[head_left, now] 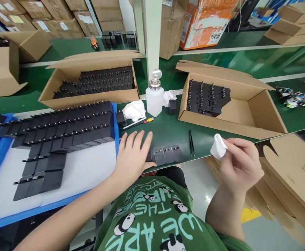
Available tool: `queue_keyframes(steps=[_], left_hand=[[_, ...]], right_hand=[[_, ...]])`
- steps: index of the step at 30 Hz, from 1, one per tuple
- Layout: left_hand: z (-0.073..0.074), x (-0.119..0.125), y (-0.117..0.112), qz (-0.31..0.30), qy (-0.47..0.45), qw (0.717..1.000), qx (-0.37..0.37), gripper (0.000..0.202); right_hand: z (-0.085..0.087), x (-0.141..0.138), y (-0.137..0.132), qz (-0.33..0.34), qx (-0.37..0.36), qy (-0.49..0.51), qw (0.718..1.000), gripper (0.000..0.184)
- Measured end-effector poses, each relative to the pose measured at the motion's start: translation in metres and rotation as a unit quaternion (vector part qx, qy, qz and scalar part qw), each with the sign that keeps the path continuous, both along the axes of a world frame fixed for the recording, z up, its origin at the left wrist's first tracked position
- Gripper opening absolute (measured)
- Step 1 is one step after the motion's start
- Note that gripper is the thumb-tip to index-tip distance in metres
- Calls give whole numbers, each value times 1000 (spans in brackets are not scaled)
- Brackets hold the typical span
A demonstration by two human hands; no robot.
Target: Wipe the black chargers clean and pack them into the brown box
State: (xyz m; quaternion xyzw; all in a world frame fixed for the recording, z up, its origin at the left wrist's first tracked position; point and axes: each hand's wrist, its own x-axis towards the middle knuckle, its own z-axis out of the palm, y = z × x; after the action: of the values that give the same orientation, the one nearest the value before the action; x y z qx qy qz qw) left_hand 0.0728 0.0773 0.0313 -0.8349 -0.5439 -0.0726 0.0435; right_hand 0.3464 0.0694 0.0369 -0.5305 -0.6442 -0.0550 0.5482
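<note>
My left hand (133,153) lies with fingers spread at the front of the green bench, at the left end of a short row of flat dark plastic pieces (167,154). Its palm covers part of that end. Pinched between the fingers of my right hand (240,164) is a folded white wipe (218,146), held in the air just past the bench's front edge. Black tweezers (192,143) rest on the bench between the two hands. Behind them stands a white pump bottle (154,99), with a crumpled white wipe (134,110) to its left.
A blue-rimmed tray (84,174) at left holds rows of black blocks (71,129). Two open cardboard boxes, one left (95,99) and one right (257,108), contain similar black parts. A white post (152,35) rises behind the bottle. Cardboard sheets (294,167) lean at the right.
</note>
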Motion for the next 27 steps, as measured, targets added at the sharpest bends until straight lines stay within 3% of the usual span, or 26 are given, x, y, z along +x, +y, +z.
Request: queue_keyframes(steps=[3, 5, 7, 12, 15, 19, 23, 25, 27], left_hand=[[13, 27, -2, -101, 8, 994, -50, 119], [16, 51, -2, -132, 0, 986, -100, 131], [13, 76, 0, -89, 4, 991, -98, 127], [-12, 122, 5, 36, 61, 994, -78, 93], [-19, 123, 6, 34, 68, 995, -69, 64], [-12, 112, 0, 17, 90, 996, 7, 43], [-11, 104, -14, 35, 78, 996, 16, 61], [-17, 100, -19, 38, 66, 997, 2, 71], [-24, 96, -19, 26, 62, 998, 1, 72]], right_hand=[[-4, 9, -6, -22, 10, 45, 999, 46], [-6, 13, -7, -26, 16, 56, 998, 44], [-9, 16, -8, -26, 18, 60, 998, 42], [-19, 21, -10, -27, 1, 96, 995, 39], [-24, 25, -13, -21, -9, 107, 994, 45], [-28, 30, -16, -20, -29, 106, 994, 42], [-31, 32, -14, 24, -82, 82, 993, 31], [-35, 30, -11, 107, -176, 43, 978, 31], [-40, 25, -6, 185, -276, 7, 943, 33]])
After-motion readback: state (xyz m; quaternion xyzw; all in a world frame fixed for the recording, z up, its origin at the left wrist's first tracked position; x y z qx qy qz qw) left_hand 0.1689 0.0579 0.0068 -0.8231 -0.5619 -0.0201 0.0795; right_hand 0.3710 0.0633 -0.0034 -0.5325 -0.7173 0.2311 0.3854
